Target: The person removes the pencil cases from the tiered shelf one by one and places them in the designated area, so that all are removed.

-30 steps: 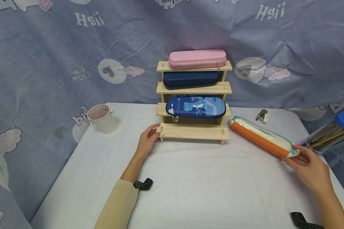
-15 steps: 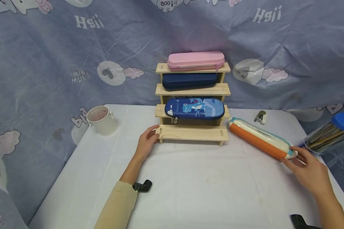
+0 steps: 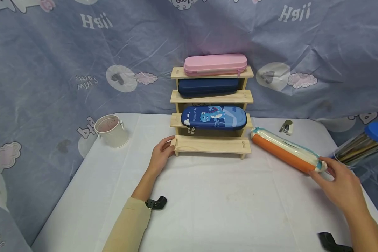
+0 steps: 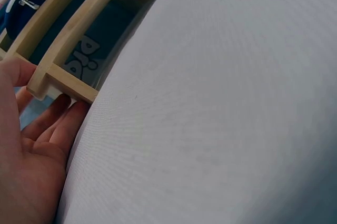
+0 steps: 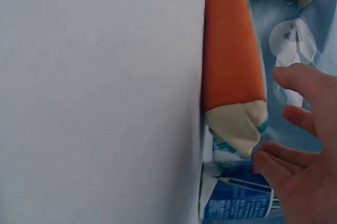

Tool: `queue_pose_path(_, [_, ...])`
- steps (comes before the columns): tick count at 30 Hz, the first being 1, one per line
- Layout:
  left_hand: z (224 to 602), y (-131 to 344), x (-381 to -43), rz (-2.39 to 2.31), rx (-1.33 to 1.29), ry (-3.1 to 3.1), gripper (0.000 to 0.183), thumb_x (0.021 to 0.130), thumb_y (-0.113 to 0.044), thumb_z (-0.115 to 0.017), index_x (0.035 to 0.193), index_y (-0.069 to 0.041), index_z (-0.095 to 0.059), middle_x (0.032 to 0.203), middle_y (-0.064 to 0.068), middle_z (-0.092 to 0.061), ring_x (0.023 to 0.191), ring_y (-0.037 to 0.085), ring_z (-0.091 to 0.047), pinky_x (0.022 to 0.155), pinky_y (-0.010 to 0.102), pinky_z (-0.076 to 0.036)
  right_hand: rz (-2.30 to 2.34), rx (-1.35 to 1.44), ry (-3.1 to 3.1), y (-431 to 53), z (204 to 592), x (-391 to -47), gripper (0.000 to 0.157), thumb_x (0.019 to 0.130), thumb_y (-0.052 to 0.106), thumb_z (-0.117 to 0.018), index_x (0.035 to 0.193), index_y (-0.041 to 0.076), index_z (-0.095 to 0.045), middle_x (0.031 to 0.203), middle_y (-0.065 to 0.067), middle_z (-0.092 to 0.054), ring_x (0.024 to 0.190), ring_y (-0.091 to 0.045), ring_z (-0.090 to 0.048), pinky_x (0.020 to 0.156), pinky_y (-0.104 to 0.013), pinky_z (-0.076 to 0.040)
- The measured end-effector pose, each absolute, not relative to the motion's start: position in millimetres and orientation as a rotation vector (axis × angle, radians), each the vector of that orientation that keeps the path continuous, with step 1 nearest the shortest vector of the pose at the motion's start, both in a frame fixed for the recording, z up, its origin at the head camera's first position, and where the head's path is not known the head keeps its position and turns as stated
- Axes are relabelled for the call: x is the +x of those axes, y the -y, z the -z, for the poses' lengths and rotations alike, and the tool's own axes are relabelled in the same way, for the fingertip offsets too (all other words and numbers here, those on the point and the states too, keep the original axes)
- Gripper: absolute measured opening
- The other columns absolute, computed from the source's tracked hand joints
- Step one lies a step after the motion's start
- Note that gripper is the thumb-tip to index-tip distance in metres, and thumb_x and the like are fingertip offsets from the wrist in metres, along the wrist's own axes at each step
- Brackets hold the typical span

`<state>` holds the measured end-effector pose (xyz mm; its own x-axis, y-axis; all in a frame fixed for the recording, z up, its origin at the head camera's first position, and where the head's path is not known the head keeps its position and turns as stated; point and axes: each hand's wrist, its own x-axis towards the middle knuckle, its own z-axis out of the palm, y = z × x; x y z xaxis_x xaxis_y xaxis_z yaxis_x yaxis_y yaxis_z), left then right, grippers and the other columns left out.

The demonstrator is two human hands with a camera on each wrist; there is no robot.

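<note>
My left hand [image 3: 161, 156] holds the left end of the lowest step of a four-tier wooden rack [image 3: 212, 144]; in the left wrist view the thumb lies over the wood [image 4: 71, 27] and fingers reach beneath. My right hand [image 3: 343, 182] is at the near end of an orange and cream pencil case [image 3: 283, 150] with teal trim, lying slantwise right of the rack. In the right wrist view its fingers are spread beside the case's cream end [image 5: 239, 124], with a gap between the upper finger and the case.
On the rack sit a pink case [image 3: 215, 64], a navy case [image 3: 208, 86] and a blue dinosaur case [image 3: 214, 117]. A white bucket [image 3: 113, 133] stands at left. A stapler [image 3: 286, 127] lies behind the orange case. A blue-lidded jar of pencils [image 3: 362, 147] leans at the right edge.
The right hand's fingers have shifted slightly at the end of the pencil case. The left hand, rack and cases have stayed in place; the view wobbles a little.
</note>
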<state>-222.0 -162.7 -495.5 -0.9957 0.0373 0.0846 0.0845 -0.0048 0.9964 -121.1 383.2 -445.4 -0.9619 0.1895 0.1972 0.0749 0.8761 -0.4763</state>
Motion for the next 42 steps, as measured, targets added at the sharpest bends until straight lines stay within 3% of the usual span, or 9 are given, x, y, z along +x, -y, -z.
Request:
queue_pose_path(4, [481.0,161.3,-215.1,2.191,-0.158,2.217,0.042,0.095,-0.006,-0.055,0.137,-0.007,-0.052,0.125,0.018,-0.058,0.108,0.024,-0.062,0.086,0.034,-0.054,-0.679,-0.143,2.770,-376.2,435.8,-125.1,0.067,0.087,0.039,-0.070,0.139,0.006,-0.046,0.133,-0.029,-0.043,0.109,-0.050,-0.045,0.082,-0.067,-0.036])
queue_pose_path(8, [474.6,159.5,-211.2,2.181,-0.159,2.218,0.042,0.095,-0.005,-0.055,0.137,-0.005,-0.051,0.125,0.019,-0.058,0.107,0.024,-0.062,0.086,0.034,-0.054,-0.773,-0.097,2.741,-370.3,425.7,-130.5,0.067,0.087,0.038,-0.070,0.144,0.013,-0.044,0.138,-0.025,-0.043,0.114,-0.050,-0.046,0.088,-0.068,-0.038])
queue_pose_path(11, [474.1,158.7,-210.7,2.179,-0.152,2.215,0.043,0.094,-0.005,-0.055,0.137,-0.004,-0.052,0.125,0.020,-0.058,0.107,0.025,-0.062,0.086,0.035,-0.054,-0.837,-0.054,2.716,-366.6,420.7,-133.6,0.066,0.087,0.038,-0.070,0.145,0.019,-0.045,0.140,-0.019,-0.045,0.118,-0.046,-0.047,0.101,-0.038,-0.043])
queue_pose_path(13, [474.3,158.9,-211.0,2.183,-0.149,2.217,0.042,0.095,-0.005,-0.055,0.137,-0.005,-0.052,0.125,0.020,-0.058,0.106,0.024,-0.062,0.086,0.035,-0.054,-0.866,-0.030,2.696,-363.3,418.3,-135.7,0.064,0.087,0.038,-0.071,0.144,0.022,-0.046,0.140,-0.016,-0.046,0.118,-0.043,-0.048,0.095,-0.013,-0.040])
queue_pose_path(15, [474.2,159.2,-211.0,2.187,-0.150,2.218,0.042,0.095,-0.005,-0.055,0.137,-0.006,-0.052,0.125,0.019,-0.058,0.106,0.024,-0.062,0.086,0.036,-0.054,-0.886,-0.016,2.679,-359.6,416.8,-138.4,0.063,0.086,0.037,-0.072,0.143,0.025,-0.047,0.140,-0.013,-0.047,0.117,-0.040,-0.050,0.082,0.001,-0.031])
queue_pose_path(20, [474.4,160.4,-210.9,2.195,-0.155,2.212,0.041,0.095,-0.005,-0.055,0.136,-0.006,-0.053,0.125,0.020,-0.058,0.106,0.024,-0.062,0.086,0.037,-0.054,-0.997,0.027,2.636,-349.2,413.7,-146.2,0.061,0.086,0.032,-0.074,0.141,0.028,-0.049,0.139,-0.007,-0.048,0.121,-0.030,-0.049,0.082,0.001,-0.035])
queue_pose_path(24, [475.2,160.6,-209.9,2.195,-0.157,2.214,0.042,0.095,-0.005,-0.055,0.136,-0.005,-0.052,0.125,0.021,-0.057,0.107,0.025,-0.062,0.088,0.039,-0.053,-1.086,0.112,2.571,-340.4,412.6,-152.4,0.060,0.084,0.023,-0.076,0.139,0.024,-0.053,0.136,-0.003,-0.050,0.119,-0.012,-0.050,0.084,0.000,-0.037])
queue_pose_path(28, [476.3,160.4,-209.6,2.192,-0.149,2.221,0.042,0.094,-0.005,-0.056,0.136,-0.005,-0.052,0.126,0.021,-0.057,0.108,0.025,-0.061,0.088,0.040,-0.053,-1.145,0.188,2.509,-332.0,412.5,-160.3,0.059,0.082,0.015,-0.078,0.136,0.020,-0.055,0.133,-0.001,-0.053,0.114,-0.002,-0.052,0.086,-0.003,-0.040])
queue_pose_path(42, [475.6,158.7,-210.9,2.201,-0.146,2.195,0.042,0.094,-0.004,-0.056,0.136,-0.004,-0.052,0.124,0.021,-0.058,0.106,0.025,-0.062,0.087,0.039,-0.054,-1.175,0.255,2.493,-303.2,404.7,-179.2,0.058,0.081,0.019,-0.079,0.134,0.019,-0.056,0.129,-0.005,-0.055,0.113,-0.013,-0.054,0.089,-0.009,-0.043])
